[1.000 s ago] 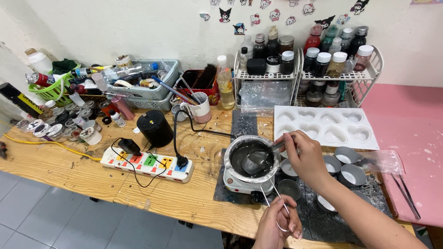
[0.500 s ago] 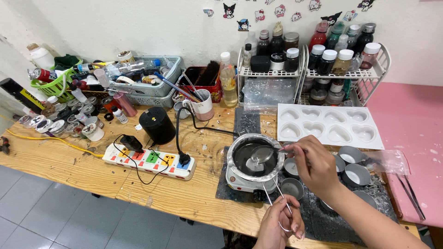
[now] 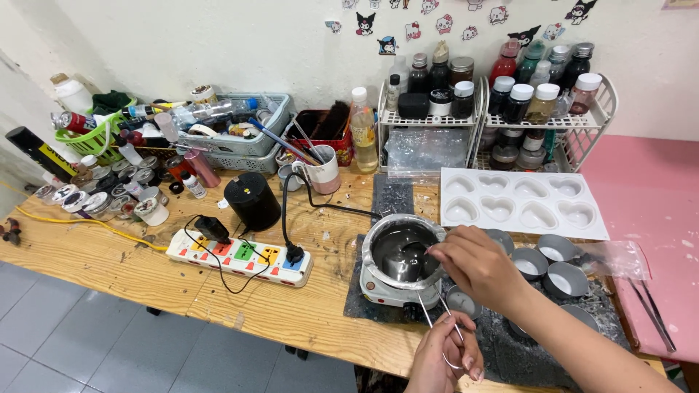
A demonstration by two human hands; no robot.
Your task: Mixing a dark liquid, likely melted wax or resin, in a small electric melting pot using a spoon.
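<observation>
Grey, glossy melt filled the small metal pot, which sat on a white electric warmer at the near edge of the counter. The right hand reached over the rim, its fingers pinched together on something too small to make out, just above the liquid. The left hand gripped the pot's wire handle, fingers curled shut around the loop. A slip of that grip could have tipped the pot and spilled hot melt over the dark mat and the small round tins beside it. Fingertips that low risked a burn. The warmer's black cord ran to a white power strip nearby, so a splash that way seemed the worse hazard.
</observation>
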